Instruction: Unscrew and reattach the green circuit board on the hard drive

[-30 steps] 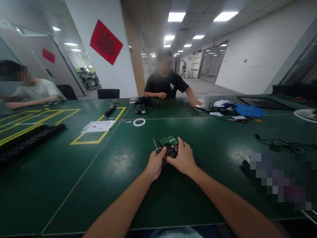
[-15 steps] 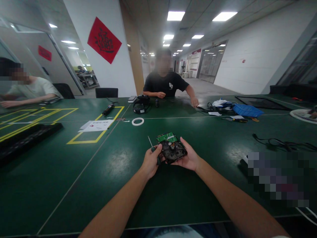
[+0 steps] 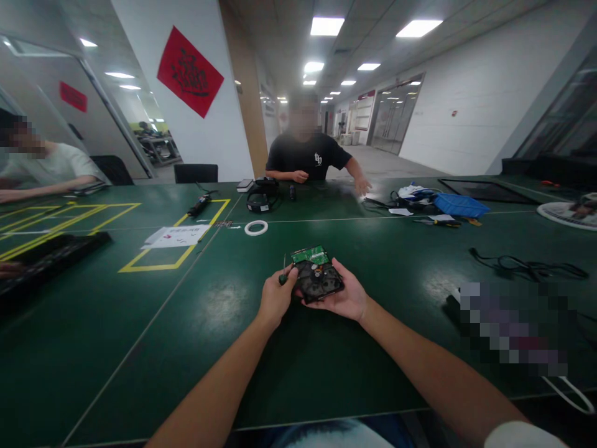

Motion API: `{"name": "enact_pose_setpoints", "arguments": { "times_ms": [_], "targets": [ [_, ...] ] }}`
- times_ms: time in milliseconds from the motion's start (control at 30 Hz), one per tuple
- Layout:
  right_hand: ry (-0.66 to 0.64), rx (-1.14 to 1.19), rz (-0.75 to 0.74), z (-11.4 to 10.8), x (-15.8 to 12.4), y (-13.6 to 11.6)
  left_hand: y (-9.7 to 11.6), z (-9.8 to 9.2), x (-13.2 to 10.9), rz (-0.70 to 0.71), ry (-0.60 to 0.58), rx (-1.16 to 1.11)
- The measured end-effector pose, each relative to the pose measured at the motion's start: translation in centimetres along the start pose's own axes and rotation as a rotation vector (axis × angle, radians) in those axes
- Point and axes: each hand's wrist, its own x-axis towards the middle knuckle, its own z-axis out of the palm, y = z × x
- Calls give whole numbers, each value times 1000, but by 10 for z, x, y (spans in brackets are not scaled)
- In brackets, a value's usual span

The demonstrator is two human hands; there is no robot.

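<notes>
Between my hands, above the green table (image 3: 196,348), is a hard drive (image 3: 321,283) with its green circuit board facing up at the far end. My left hand (image 3: 276,297) is closed, its thumb on the drive's left edge. The same hand holds a screwdriver (image 3: 283,279), with the thin shaft pointing up and away and most of the handle hidden. My right hand (image 3: 349,294) grips the drive from the right side and underneath, thumb along its edge.
A white tape roll (image 3: 256,228) and papers (image 3: 180,236) lie ahead to the left. Toward the right are a blue basket (image 3: 461,205), black cables (image 3: 522,264) and a blurred-out object (image 3: 513,330). A person (image 3: 310,155) sits opposite, an arm stretched toward the cables; another person sits far left.
The screwdriver in my left hand has turned more upright, and its handle is less visible. The hard drive shifts slightly left in view. The person opposite has opened the outstretched hand.
</notes>
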Motion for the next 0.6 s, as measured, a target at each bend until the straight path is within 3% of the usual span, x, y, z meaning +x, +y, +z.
{"name": "enact_pose_setpoints", "arguments": {
  "times_ms": [133, 267, 433, 600],
  "targets": [
    [34, -1, -85, 0, -6, -26, -9, -1, 5, -11, 14, 10],
    [157, -101, -248, 1, -33, -83, -17, -1, 8, -55, 9, 1],
    [459, -298, -531, -1, -96, -162, -19, -3, 10, -77, -18, -7],
    [851, -440, -516, -24, -166, -210, -22, 0, 11, -81, -12, -6]
  ]
}}
